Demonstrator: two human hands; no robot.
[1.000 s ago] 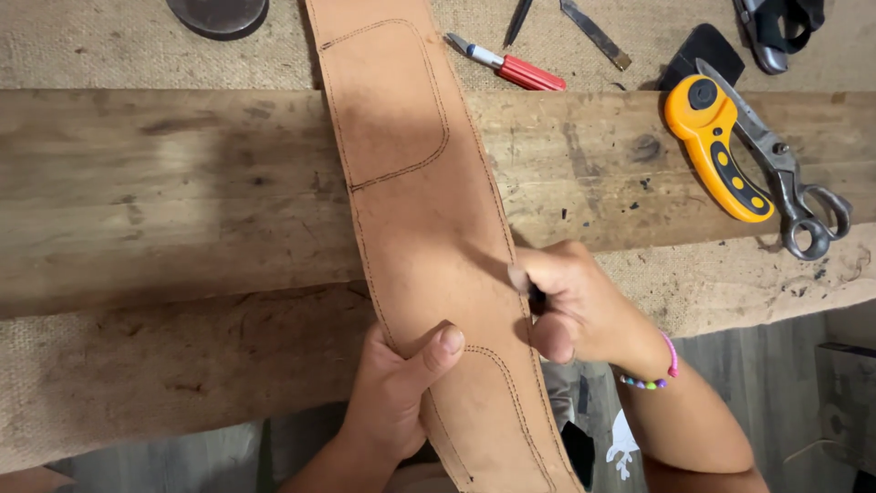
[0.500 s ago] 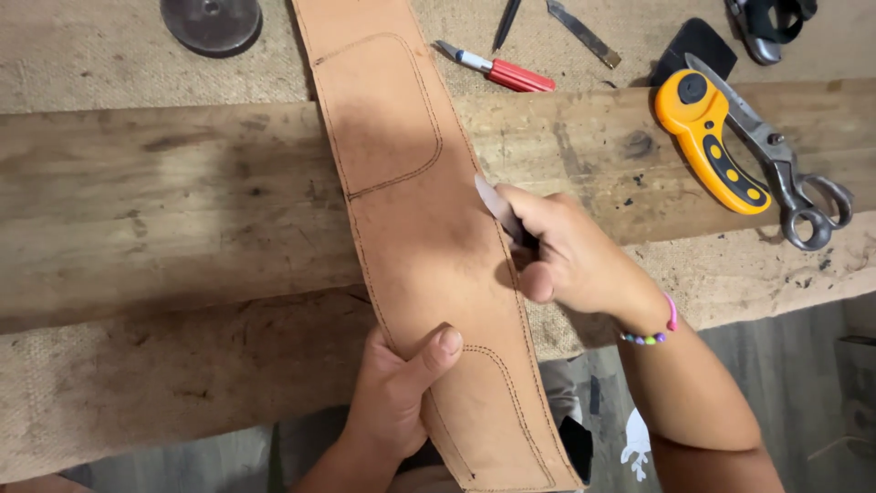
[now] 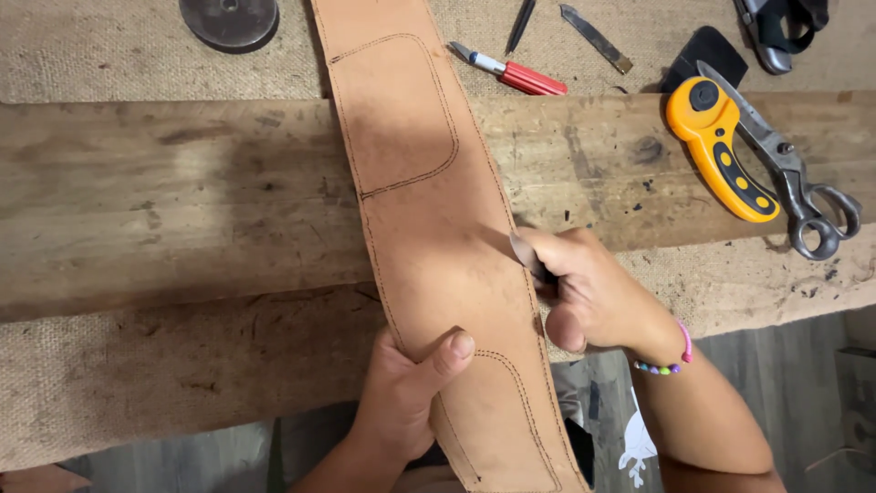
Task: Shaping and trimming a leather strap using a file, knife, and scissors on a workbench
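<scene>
A long tan leather strip with dark stitched outlines lies across the wooden workbench and hangs over its near edge. My left hand grips the strip's near part, thumb on top. My right hand is closed round a small knife, whose blade touches the strip's right edge. A beaded bracelet circles my right wrist.
A yellow rotary cutter and metal shears lie at the right. At the back, on burlap, are a red-handled knife, a flat blade, a thin dark tool and a round dark weight.
My right hand has slid the knife away from me along the strip's right edge. My left hand keeps its grip in the same spot.
</scene>
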